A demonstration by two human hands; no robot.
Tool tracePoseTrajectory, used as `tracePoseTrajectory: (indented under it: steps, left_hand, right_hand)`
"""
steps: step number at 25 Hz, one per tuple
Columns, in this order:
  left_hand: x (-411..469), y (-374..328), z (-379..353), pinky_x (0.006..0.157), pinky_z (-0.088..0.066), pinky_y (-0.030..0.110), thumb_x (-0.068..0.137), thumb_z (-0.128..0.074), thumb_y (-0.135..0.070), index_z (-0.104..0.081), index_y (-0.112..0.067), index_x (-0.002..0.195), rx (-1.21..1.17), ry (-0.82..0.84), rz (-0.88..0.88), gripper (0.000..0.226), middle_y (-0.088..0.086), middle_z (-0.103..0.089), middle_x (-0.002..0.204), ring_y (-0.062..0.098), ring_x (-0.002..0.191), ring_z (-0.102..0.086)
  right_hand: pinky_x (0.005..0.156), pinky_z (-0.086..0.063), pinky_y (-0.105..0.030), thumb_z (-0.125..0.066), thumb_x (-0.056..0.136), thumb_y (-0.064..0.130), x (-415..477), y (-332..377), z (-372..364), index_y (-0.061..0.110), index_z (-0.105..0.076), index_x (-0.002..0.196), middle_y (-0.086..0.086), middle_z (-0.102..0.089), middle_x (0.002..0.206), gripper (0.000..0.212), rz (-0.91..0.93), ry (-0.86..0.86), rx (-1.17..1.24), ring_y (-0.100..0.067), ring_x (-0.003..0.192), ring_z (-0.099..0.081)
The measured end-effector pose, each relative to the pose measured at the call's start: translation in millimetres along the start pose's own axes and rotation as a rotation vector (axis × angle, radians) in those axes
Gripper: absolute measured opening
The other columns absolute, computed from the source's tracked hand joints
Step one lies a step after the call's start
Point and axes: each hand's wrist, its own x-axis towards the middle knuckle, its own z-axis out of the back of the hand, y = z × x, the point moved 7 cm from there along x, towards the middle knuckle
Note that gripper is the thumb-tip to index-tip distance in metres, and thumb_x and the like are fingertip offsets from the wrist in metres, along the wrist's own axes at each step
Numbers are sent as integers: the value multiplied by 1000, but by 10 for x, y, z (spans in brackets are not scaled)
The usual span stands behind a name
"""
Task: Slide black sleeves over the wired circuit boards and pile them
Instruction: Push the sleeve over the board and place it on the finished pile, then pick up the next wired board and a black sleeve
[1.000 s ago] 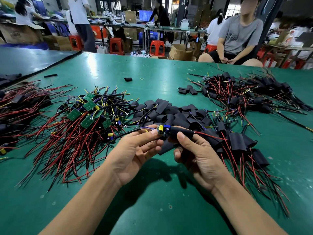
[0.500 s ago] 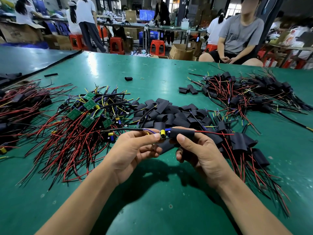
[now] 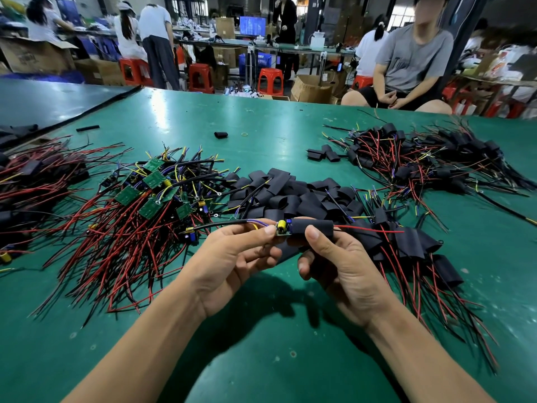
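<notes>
My left hand pinches a small green circuit board with a yellow part, its black cable trailing left. My right hand grips a black sleeve that covers the board's right end; red wires stick out of the sleeve to the right. Both hands hover above the green table. Bare boards with red wires lie in a heap to the left. Empty black sleeves are heaped behind my hands. Sleeved boards lie to the right.
A second heap of sleeved boards spreads at the far right, and another wire heap lies at the left edge. A loose sleeve and a yellow rubber band lie farther back. A seated person faces the table's far edge.
The sleeve has slid left along the red wires onto the board. More red wire now shows beyond its right end. Both hands stayed nearly in place.
</notes>
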Motion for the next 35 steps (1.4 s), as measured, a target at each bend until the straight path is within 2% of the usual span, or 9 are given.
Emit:
tracePoseTrajectory:
  steps: [4, 9, 14, 17, 21, 26, 28, 31, 35]
  left_hand:
    - [-36, -58, -16, 55, -55, 24, 64, -78, -15, -77, -8, 82, 152, 4, -107, 19, 17, -72, 79, 21, 57, -65]
    - [-19, -36, -10, 51, -53, 23, 59, -81, -20, -77, -12, 80, 139, 3, -102, 23, 14, -72, 78, 20, 54, -63]
    - [-10, -4, -11, 49, -52, 24, 65, -77, -15, -66, -6, 95, 98, 2, -71, 33, 13, -70, 76, 21, 52, -63]
    - [-12, -71, 35, 50, -52, 23, 63, -77, -15, -71, -9, 88, 139, -48, -134, 26, 12, -70, 75, 20, 54, -64]
    - [-12, -88, 59, 51, -52, 20, 61, -80, -19, -74, -13, 78, 227, -94, -214, 19, 8, -71, 72, 15, 55, -63]
    - [10, -20, 58, 49, -52, 21, 61, -83, -22, -76, -15, 74, 256, -64, -166, 17, 14, -71, 74, 19, 56, -66]
    - [8, -44, 32, 50, -52, 21, 60, -83, -30, -77, -20, 75, 258, -38, -175, 19, 11, -72, 77, 19, 57, -67]
    - [-3, -147, 96, 46, -46, 22, 76, -78, -28, -74, -19, 77, 385, -100, -256, 10, 6, -69, 72, 18, 53, -62]
    - [-88, -396, 289, 49, -41, 20, 87, -73, -24, -70, -21, 75, 950, -390, -543, 12, -2, -64, 59, 6, 47, -51]
  right_hand:
    - [52, -48, -21, -81, 74, 28, -2, -13, -14, 3, -74, 103, -17, -72, 92, 40, 2, 3, -45, -15, 51, -56]
    - [53, -48, -20, -80, 72, 31, -11, -42, -55, 12, -77, 102, -13, -72, 92, 35, 7, 29, -40, -14, 52, -54]
    - [55, -49, -21, -81, 72, 28, -17, -86, -67, 14, -75, 108, -14, -70, 93, 40, -27, 45, -40, -15, 55, -55]
    - [56, -50, -24, -81, 72, 27, -33, -89, -74, 14, -71, 117, -14, -70, 95, 48, -76, 52, -22, -18, 58, -57]
    - [54, -50, -24, -76, 81, 30, -28, -113, -65, -1, -67, 117, -17, -70, 89, 49, -145, -3, -30, -16, 54, -57]
    - [51, -47, -22, -73, 74, 31, -47, -115, -53, 2, -74, 99, -16, -71, 85, 38, -204, -48, -46, -16, 51, -53]
    - [47, -44, -19, -75, 69, 32, -27, -61, -15, 11, -76, 84, -11, -71, 77, 26, -205, -101, 49, -12, 47, -51]
    - [44, -42, -18, -74, 71, 30, 17, 117, 201, 12, -71, 85, -5, -73, 79, 23, -104, -255, 406, -7, 44, -48]
    - [43, -38, -12, -63, 88, 40, -10, 298, 568, 13, -64, 92, 6, -70, 81, 28, 64, -410, 764, -1, 43, -45]
